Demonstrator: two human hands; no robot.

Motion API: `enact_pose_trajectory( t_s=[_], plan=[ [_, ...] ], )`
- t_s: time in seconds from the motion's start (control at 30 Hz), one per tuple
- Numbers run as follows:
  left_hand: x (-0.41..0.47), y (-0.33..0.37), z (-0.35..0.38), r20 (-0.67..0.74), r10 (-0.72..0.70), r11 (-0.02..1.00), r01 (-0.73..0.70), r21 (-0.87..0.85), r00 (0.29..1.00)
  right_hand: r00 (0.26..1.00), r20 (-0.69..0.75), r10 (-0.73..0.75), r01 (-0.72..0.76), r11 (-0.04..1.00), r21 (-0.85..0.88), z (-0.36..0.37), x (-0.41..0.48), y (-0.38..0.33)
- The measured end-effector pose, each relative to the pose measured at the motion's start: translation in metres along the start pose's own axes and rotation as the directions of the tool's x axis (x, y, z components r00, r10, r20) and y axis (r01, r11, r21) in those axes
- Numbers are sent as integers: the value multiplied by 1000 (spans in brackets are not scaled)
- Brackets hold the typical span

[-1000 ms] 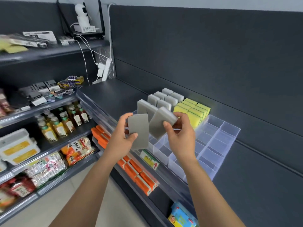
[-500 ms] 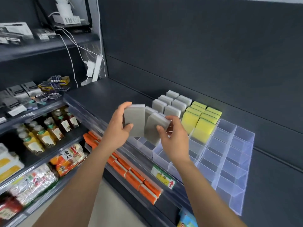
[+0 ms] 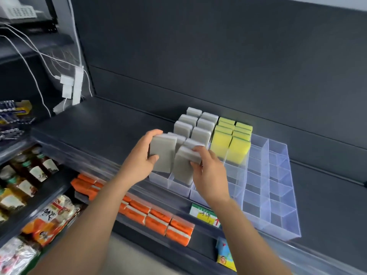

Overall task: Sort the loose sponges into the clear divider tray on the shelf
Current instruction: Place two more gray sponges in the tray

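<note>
At centre frame, grips left sponge (image 3: 162,153) upright in left hand (image 3: 139,161), thumb on the near face, fingers curled round the far edge and clamped on it. Pinches right sponge (image 3: 183,167), just beside the first and tilted a little, by its top edge with right hand (image 3: 210,173), fingers clamped there too. Holds both, grey, at the lower left corner of tray (image 3: 278,195), lower ends down at the rim of the front cells; cannot tell whether inside them. Just above, in the tray's left columns, grey sponges (image 3: 200,133) standing on edge in two rows. Right of those, touching side by side, yellow sponges (image 3: 238,149) in two rows. Further right, clear cells with dark shelf (image 3: 99,124) showing through. Below the shelf edge, a price tag (image 3: 204,215) and orange packs (image 3: 158,217) on the next level down. At lower left of frame, bottles (image 3: 35,171) and snack bags; at upper left, white cables (image 3: 67,84) hanging against the dark back panel.
</note>
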State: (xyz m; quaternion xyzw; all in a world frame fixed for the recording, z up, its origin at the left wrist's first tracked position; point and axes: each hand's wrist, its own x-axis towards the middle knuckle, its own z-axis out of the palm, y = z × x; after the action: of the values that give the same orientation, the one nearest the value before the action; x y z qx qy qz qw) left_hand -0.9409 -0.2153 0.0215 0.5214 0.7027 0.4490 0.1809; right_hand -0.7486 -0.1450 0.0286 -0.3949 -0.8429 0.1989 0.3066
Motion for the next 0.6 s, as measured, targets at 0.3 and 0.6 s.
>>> enact_pose_trajectory(
  t_s=[0.3,0.6],
  plan=[
    [4,-8,-2,88,95,987,-105,121,992,990,40,133,-128,986,-108,23,-9,1],
    [5,-26,7,185,43,956,-94,277,982,992,46,114,-107,985,-133,25,-8,6]
  ],
)
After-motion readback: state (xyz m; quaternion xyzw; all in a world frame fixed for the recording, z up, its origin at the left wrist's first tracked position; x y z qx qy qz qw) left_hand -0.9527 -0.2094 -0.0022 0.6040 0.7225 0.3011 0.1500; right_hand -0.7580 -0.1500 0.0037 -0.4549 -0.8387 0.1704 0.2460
